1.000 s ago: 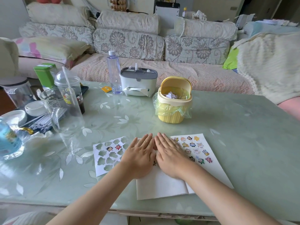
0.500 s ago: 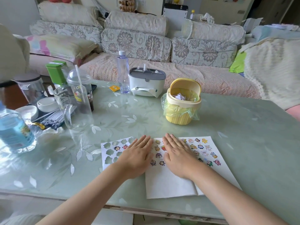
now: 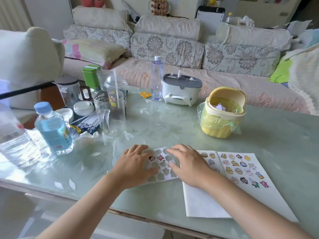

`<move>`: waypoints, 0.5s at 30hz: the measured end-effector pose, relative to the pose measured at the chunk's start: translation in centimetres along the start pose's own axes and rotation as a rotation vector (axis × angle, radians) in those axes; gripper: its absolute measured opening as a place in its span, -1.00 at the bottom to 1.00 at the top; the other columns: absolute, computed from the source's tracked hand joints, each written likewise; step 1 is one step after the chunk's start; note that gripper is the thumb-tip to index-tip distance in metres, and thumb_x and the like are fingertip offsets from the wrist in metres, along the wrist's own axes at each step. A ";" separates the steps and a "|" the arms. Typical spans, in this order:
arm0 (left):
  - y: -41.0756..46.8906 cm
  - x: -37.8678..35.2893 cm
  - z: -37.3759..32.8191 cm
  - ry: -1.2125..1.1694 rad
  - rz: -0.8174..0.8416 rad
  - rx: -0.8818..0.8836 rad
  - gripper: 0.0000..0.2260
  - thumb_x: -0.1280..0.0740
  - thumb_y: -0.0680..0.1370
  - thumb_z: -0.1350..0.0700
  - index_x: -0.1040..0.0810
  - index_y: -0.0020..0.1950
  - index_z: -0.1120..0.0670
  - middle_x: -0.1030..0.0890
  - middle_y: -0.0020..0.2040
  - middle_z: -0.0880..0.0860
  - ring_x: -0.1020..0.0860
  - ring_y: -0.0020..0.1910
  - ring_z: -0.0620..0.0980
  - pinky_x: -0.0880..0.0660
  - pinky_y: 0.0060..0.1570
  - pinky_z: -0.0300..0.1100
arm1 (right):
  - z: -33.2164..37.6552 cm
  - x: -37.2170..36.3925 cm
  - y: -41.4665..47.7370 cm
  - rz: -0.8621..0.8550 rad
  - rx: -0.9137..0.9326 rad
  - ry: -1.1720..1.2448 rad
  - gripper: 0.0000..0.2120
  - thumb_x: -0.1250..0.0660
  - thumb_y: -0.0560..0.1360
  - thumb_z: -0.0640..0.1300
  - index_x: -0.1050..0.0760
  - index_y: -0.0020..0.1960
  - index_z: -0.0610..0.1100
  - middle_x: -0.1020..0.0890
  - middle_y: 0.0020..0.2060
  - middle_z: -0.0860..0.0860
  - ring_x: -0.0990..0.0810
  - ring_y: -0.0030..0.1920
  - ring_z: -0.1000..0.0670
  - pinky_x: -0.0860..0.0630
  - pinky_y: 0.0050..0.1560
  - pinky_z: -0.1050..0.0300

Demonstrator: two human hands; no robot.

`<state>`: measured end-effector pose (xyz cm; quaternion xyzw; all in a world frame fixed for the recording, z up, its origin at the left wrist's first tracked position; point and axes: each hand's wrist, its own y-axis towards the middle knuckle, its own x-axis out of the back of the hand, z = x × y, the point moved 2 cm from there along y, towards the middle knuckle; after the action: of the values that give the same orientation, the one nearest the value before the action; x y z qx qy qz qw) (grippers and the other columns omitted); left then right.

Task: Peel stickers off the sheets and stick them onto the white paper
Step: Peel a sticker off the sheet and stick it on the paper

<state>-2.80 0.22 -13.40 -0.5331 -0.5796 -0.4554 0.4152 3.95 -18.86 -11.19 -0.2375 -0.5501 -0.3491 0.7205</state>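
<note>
White sticker sheet: flat on the table, under and between the fingers of both hands; most of its shapes are peeled out and show the green beneath.
Remaining stickers: two small figures side by side, just off the left fingertips, in the gap between the hands.
Left hand: palm down on the sheet's left part, fingers straight and slightly spread, gripping nothing.
Right hand: palm down, fingers stretched out over the sheet's far edge and blurred, thumb tip on the sheet; nothing pinched.
White paper: just right of the sheet, partly under the right hand's heel and wrist.
Stuck stickers: rows of cartoon figures on the paper, on the little-finger side of the right hand.
Table: pale green, with a leaf pattern.
Yellow bin: beyond the right fingertips, well apart, lid tipped up, lined with a bag.
Glass jug: beyond the left fingertips.
Blue-capped bottle: far out past the left little finger.
</note>
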 end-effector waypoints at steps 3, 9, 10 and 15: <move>0.1 0.2 0.1 -0.052 -0.023 -0.009 -0.48 -0.28 0.51 -0.31 -0.40 0.43 -0.19 -0.33 0.43 -0.18 -0.24 0.43 -0.11 -0.22 0.36 -0.15 | 0.2 -0.2 0.4 0.005 -0.003 0.020 -0.54 -0.21 0.61 0.07 -0.34 0.49 0.04 -0.41 0.37 0.11 -0.32 0.39 0.02 -0.28 0.40 0.10; 0.2 0.7 0.3 -0.082 -0.070 -0.054 -0.62 -0.34 0.49 -0.27 -0.58 0.25 -0.18 -0.51 0.20 -0.19 -0.42 0.20 -0.08 -0.30 0.17 -0.20 | 0.5 -0.4 0.7 0.057 -0.002 0.027 -0.46 -0.26 0.57 0.16 -0.30 0.53 0.11 -0.40 0.42 0.13 -0.28 0.41 0.02 -0.26 0.43 0.08; 0.1 0.8 0.3 -0.087 -0.086 -0.051 -0.63 -0.33 0.48 -0.28 -0.60 0.21 -0.17 -0.53 0.17 -0.19 -0.44 0.17 -0.08 -0.30 0.13 -0.20 | 0.4 -0.7 0.7 0.060 0.009 0.017 -0.46 -0.27 0.56 0.16 -0.32 0.51 0.12 -0.41 0.42 0.14 -0.28 0.40 0.02 -0.26 0.42 0.10; -0.4 1.6 0.2 -0.134 -0.200 -0.069 -0.78 -0.41 0.47 -0.15 -0.62 0.09 -0.16 -0.59 0.04 -0.17 -0.50 0.06 -0.06 -0.30 0.00 -0.22 | 0.8 -0.3 1.1 -0.084 -0.016 0.312 -0.76 -0.45 0.50 -0.02 -0.63 0.16 0.14 -0.62 -0.02 0.15 -0.53 -0.02 0.14 -0.43 0.05 0.23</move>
<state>-3.29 0.81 -11.97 -0.5159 -0.6402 -0.4777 0.3094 4.24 -17.53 -11.26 -0.1629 -0.4381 -0.4161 0.7800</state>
